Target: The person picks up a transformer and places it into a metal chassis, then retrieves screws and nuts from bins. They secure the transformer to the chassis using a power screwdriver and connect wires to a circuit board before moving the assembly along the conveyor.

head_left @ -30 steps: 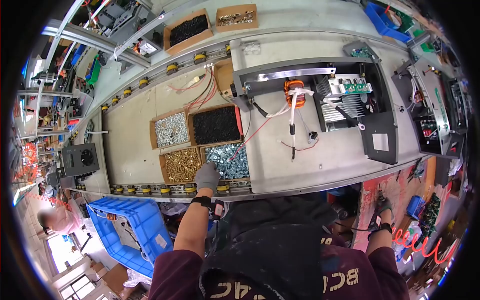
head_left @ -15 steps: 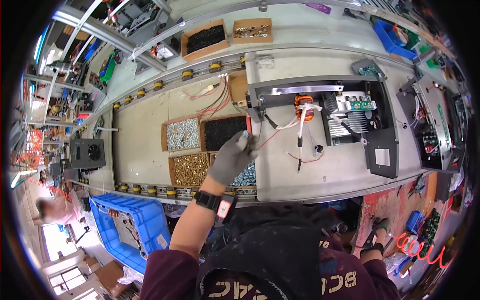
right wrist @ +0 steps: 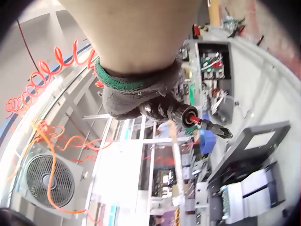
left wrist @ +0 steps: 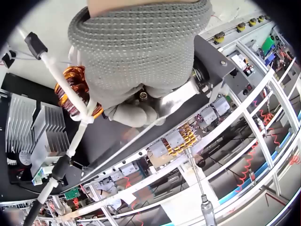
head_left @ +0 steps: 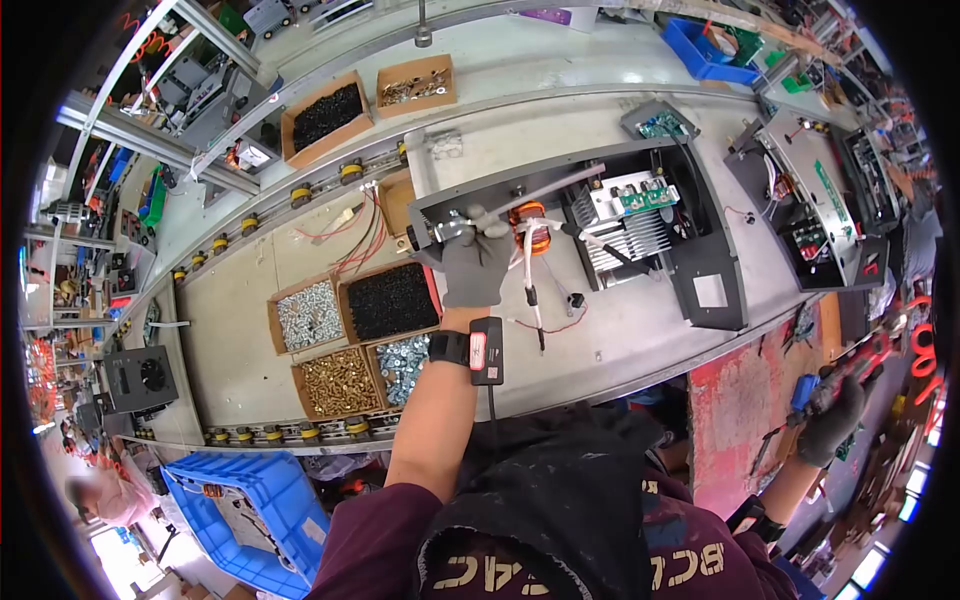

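Observation:
My left hand [head_left: 478, 265], in a grey glove, is at the left end of the metal bar [head_left: 553, 190] inside a dark open chassis [head_left: 715, 270]. Its curled fingers pinch a small metal fastener [left wrist: 143, 95], mostly hidden by the glove in the left wrist view. A copper-wound coil [head_left: 533, 230] with white-sleeved leads sits just right of this hand. Out to the right, my gloved right hand [head_left: 835, 425] grips a power screwdriver [right wrist: 181, 114]. Its cross-head bit [right wrist: 218, 128] points away from the fingers.
Left of the chassis, cardboard boxes hold black screws [head_left: 390, 300], silver screws [head_left: 308, 317], brass-coloured fasteners [head_left: 340, 383] and bluish fasteners [head_left: 400, 368]. Red wires [head_left: 365, 230] lie behind them. A blue crate [head_left: 240, 470] stands below the bench; a red coiled hose [head_left: 925, 350] hangs at right.
My left hand has gone from the box of bluish fasteners up to the bar's left end. My right hand has risen from low at the right, now with the power screwdriver in plain view.

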Motion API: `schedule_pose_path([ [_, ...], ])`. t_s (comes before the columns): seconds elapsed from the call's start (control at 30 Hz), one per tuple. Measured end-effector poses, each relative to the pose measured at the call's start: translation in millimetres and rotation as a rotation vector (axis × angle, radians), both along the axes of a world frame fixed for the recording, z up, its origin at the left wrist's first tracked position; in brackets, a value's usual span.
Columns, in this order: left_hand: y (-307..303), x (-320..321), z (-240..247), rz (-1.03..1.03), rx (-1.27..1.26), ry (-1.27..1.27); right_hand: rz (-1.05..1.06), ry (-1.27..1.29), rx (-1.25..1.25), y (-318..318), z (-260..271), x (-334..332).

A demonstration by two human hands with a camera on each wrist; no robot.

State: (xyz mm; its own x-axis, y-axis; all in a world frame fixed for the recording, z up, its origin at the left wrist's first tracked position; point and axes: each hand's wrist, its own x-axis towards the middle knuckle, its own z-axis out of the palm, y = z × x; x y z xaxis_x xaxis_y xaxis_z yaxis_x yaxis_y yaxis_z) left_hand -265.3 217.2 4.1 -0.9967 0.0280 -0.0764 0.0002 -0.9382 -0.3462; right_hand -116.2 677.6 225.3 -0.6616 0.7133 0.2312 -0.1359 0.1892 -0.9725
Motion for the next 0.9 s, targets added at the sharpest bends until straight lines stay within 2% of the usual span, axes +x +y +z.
schedule_pose_path([
  [0.07,7,3,-5,0.11,-0.175,0.142,0.077,0.153,0.025,-12,14,-24],
  [0.1,7,4,-4,0.121,-0.172,0.141,0.106,0.247,0.04,-22,18,-37],
  [0.13,4,6,6,0.048,-0.237,-0.155,0.584,0.289,-0.034,18,9,-40],
  [0.17,1,8,11,-0.03,-0.299,-0.453,0.693,0.398,-0.196,-31,28,-67],
  [0.2,-3,8,0,-0.146,-0.263,-0.589,0.342,0.509,-0.158,-76,35,-97],
  [0.23,-3,17,3,-0.138,-0.264,-0.59,0.662,0.505,-0.269,-67,31,-112],
  [0.27,-1,37,11,-0.308,-0.617,-0.457,0.762,0.539,-0.398,-79,26,-127],
  [0.3,1,52,22,-0.479,-0.967,-0.309,1.149,0.565,-0.571,-89,17,-147],
  [0.33,7,58,42,-0.475,-0.972,-0.312,1.011,0.522,-0.624,-111,16,-153],
  [0.37,16,62,68,-0.559,-1.166,-0.271,0.874,0.474,-0.674,-138,16,-158],
  [0.4,24,62,89,-0.647,-1.359,-0.23,0.903,0.418,-0.607,-156,14,-163],
  [0.43,31,57,102,-0.649,-1.358,-0.238,0.927,0.36,-0.538,-170,11,-168],
  [0.47,37,50,113,-0.622,-1.444,-0.158,1.233,0.434,-0.749,-179,1,-177],
  [0.5,43,43,120,-0.592,-1.527,-0.073,1.082,0.4,-0.687,-203,6,-176],
  [0.57,50,31,124,-0.565,-1.56,0.011,1.073,0.367,-0.533,-221,2,-179],
  [0.8,64,16,118,-0.545,-1.666,0.045,0.997,0.269,-0.498,-222,-16,-182],
  [0.87,64,15,111,-0.359,-1.974,0.139,0.998,0.286,-0.475,-219,-20,-184],
  [0.9,62,17,112,-0.364,-1.979,0.139,0.953,0.29,-0.557,-216,-23,-185],
])
